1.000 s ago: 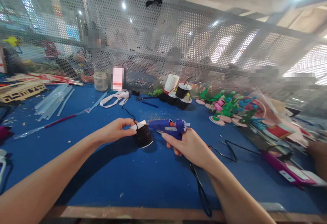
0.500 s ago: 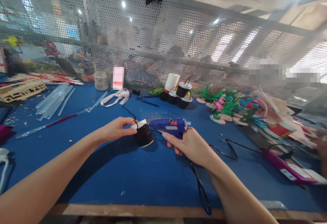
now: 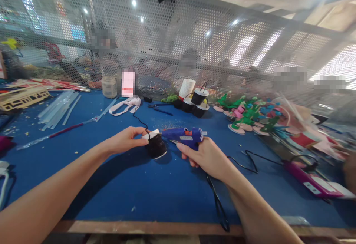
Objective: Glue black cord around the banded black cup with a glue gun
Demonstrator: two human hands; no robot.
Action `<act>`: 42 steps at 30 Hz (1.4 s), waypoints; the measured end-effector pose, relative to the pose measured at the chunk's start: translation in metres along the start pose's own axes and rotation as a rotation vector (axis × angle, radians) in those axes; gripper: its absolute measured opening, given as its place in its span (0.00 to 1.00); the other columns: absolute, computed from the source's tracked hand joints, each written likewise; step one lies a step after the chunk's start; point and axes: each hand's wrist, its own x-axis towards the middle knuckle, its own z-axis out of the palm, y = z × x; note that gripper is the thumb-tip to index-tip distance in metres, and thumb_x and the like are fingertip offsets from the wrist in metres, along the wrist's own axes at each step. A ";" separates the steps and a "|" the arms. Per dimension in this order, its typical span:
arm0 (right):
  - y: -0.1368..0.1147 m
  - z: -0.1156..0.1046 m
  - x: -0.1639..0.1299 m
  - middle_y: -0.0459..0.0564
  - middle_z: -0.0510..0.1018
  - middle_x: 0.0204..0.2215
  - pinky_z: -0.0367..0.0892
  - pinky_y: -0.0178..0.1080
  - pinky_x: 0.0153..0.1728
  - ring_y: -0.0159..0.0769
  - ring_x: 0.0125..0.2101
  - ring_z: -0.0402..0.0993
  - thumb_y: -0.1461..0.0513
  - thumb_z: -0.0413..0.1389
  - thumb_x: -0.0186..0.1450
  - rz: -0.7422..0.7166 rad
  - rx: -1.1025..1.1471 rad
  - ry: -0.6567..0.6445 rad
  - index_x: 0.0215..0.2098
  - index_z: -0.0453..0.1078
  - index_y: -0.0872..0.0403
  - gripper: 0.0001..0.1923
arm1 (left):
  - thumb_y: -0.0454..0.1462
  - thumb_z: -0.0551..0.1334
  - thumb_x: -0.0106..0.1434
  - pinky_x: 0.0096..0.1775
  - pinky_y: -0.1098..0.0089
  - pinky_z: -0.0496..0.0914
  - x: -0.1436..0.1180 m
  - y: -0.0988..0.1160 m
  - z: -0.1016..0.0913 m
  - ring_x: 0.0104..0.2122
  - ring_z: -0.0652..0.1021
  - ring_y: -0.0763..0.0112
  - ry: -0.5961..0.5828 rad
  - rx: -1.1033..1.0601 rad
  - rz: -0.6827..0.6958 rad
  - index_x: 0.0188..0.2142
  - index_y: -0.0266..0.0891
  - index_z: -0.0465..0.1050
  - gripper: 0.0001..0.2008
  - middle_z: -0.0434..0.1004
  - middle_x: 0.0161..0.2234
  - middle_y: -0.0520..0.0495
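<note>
My left hand [image 3: 127, 139] pinches the rim of a small black cup [image 3: 156, 147] that lies tilted on the blue table [image 3: 133, 184], with a thin black cord running off behind it. My right hand [image 3: 206, 157] grips a blue glue gun [image 3: 185, 135], its nozzle pointing left at the cup's rim. The gun's black cable [image 3: 219, 207] trails toward the table's near edge.
Clear glue sticks [image 3: 57, 108] lie at the far left. A paper cup and finished black cups [image 3: 198, 102] stand at the back by the mesh screen [image 3: 178, 47]. Green and pink craft flowers [image 3: 249, 116] crowd the right. A purple glue gun [image 3: 308, 183] lies near right.
</note>
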 end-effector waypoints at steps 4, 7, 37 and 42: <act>-0.006 0.003 -0.004 0.44 0.70 0.15 0.62 0.29 0.15 0.25 0.12 0.64 0.54 0.51 0.56 -0.007 0.035 0.006 0.18 0.63 0.56 0.15 | 0.39 0.54 0.55 0.41 0.71 0.61 0.001 -0.004 0.000 0.36 0.69 0.69 0.006 0.045 0.012 0.27 0.35 0.65 0.08 0.70 0.34 0.49; -0.008 0.006 -0.006 0.45 0.71 0.16 0.62 0.29 0.15 0.25 0.12 0.64 0.54 0.51 0.56 -0.015 0.035 0.010 0.20 0.64 0.56 0.14 | 0.39 0.54 0.55 0.40 0.71 0.61 0.001 -0.006 0.000 0.35 0.69 0.70 0.011 0.072 0.017 0.26 0.35 0.64 0.08 0.70 0.34 0.50; 0.010 -0.002 0.013 0.43 0.65 0.09 0.57 0.28 0.12 0.24 0.11 0.59 0.51 0.50 0.56 0.068 0.075 0.000 0.16 0.65 0.56 0.19 | 0.40 0.55 0.55 0.44 0.69 0.61 0.001 -0.005 -0.002 0.38 0.69 0.68 -0.019 -0.016 0.043 0.26 0.35 0.63 0.09 0.70 0.37 0.47; 0.013 -0.007 0.023 0.39 0.63 0.08 0.55 0.28 0.14 0.23 0.11 0.57 0.55 0.54 0.54 0.047 0.247 -0.010 0.20 0.65 0.57 0.13 | 0.40 0.55 0.55 0.46 0.67 0.61 0.001 -0.008 -0.003 0.41 0.70 0.66 -0.004 0.020 0.059 0.27 0.35 0.64 0.09 0.71 0.39 0.46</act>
